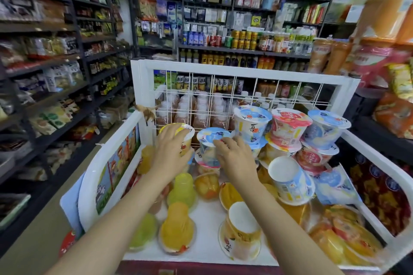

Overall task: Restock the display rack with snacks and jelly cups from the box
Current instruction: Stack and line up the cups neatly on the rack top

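Two bare forearms reach forward over the white display rack (245, 69). The left hand (172, 154) has its grip closed around a yellow-lidded jelly cup (186, 135) at the back left of the rack, close to the wire grid (223, 96). The right hand (237, 158) rests curled fingers on a blue-lidded jelly cup (211, 138) just beside it, gripping its top. More cups lie stacked to the right and below.
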`<state>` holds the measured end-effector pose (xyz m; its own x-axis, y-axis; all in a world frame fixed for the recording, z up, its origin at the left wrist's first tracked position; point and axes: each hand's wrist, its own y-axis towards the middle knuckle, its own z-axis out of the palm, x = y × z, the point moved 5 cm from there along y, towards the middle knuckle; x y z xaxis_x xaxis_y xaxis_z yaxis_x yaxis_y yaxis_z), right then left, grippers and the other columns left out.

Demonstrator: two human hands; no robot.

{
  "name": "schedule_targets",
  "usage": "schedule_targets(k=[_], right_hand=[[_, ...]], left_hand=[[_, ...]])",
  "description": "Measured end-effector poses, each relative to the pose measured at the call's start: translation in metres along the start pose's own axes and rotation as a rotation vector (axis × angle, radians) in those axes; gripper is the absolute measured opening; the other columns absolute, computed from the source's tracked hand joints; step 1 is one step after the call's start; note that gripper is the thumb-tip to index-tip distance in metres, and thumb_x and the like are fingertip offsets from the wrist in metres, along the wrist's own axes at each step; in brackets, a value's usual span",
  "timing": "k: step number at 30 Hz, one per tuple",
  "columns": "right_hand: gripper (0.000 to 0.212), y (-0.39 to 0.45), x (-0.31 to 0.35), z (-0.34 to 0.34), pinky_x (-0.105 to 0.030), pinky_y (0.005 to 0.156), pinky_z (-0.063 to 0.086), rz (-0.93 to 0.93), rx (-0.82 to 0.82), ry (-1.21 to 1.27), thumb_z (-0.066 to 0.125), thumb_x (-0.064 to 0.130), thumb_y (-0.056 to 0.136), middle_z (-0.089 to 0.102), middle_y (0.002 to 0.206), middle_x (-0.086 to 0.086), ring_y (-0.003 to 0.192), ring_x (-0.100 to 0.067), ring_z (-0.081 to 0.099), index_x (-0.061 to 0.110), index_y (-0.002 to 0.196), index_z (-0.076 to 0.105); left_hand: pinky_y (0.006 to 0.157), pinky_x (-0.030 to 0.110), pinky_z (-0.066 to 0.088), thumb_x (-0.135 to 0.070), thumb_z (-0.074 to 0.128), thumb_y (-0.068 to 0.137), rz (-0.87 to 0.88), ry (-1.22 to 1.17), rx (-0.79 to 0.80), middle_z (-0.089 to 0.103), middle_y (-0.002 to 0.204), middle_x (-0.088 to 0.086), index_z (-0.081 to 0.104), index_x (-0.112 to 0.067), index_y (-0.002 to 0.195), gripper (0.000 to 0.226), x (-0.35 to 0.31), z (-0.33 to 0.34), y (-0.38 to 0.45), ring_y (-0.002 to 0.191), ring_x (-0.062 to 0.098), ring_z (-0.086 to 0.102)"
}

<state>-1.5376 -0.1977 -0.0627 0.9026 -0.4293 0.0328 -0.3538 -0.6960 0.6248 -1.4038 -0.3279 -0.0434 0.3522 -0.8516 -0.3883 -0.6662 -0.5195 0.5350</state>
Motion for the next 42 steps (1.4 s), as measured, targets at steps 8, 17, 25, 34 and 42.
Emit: schedule_targets(k=[8,17,25,34,42], right_hand=[[0.06,0.015,0.008,0.028,-0.054,0.103,0.045,0.031,0.145,0.024,0.082,0.009,0.072,0.061,0.129,-0.024,0.123,-0.043,0.055,0.008,0.129,0.06],[0.056,0.019,0.014,0.035,-0.056,0.1,0.047,0.018,0.152,0.003,0.08,0.018,0.078,0.061,0.127,-0.027,0.121,-0.046,0.056,0.004,0.128,0.06],[0.045,-0.013,0.007,-0.028,-0.052,0.106,0.041,-0.131,-0.016,0.099,0.06,0.031,0.089,0.054,0.137,-0.019,0.129,-0.038,0.049,0.011,0.13,0.059],[0.051,-0.102,-0.124,-0.098,-0.036,0.093,0.043,0.285,-0.046,0.363,0.065,0.041,0.09,0.053,0.124,-0.005,0.112,-0.015,0.046,0.015,0.132,0.053],[0.087,-0.101,-0.146,-0.061,-0.043,0.092,0.048,0.279,0.21,0.543,0.085,0.04,0.071,0.047,0.136,0.0,0.122,-0.023,0.047,0.028,0.144,0.038]], left_hand=[[0.12,0.041,0.016,-0.05,0.039,0.102,-0.061,0.137,0.209,0.018,0.165,0.0,0.027,-0.025,0.156,0.06,0.026,0.022,0.002,0.153,0.021,0.006],[0.121,0.044,0.015,-0.05,0.039,0.102,-0.065,0.128,0.202,0.011,0.166,-0.001,0.019,-0.026,0.158,0.064,0.029,0.025,-0.005,0.153,0.02,0.0],[0.122,0.042,0.015,-0.044,0.054,0.098,-0.136,-0.092,0.206,0.021,0.163,-0.004,0.038,-0.025,0.151,0.058,0.022,-0.004,0.002,0.151,0.017,0.012],[0.107,0.034,0.038,-0.061,0.039,0.086,0.054,-0.252,0.38,0.052,0.138,-0.008,0.052,-0.026,0.138,0.064,-0.143,0.082,-0.071,0.129,0.014,0.047],[0.115,0.033,0.026,-0.047,0.046,0.1,-0.039,-0.008,0.429,0.034,0.154,-0.001,0.034,-0.023,0.149,0.056,-0.148,0.114,-0.084,0.143,0.019,0.027]])
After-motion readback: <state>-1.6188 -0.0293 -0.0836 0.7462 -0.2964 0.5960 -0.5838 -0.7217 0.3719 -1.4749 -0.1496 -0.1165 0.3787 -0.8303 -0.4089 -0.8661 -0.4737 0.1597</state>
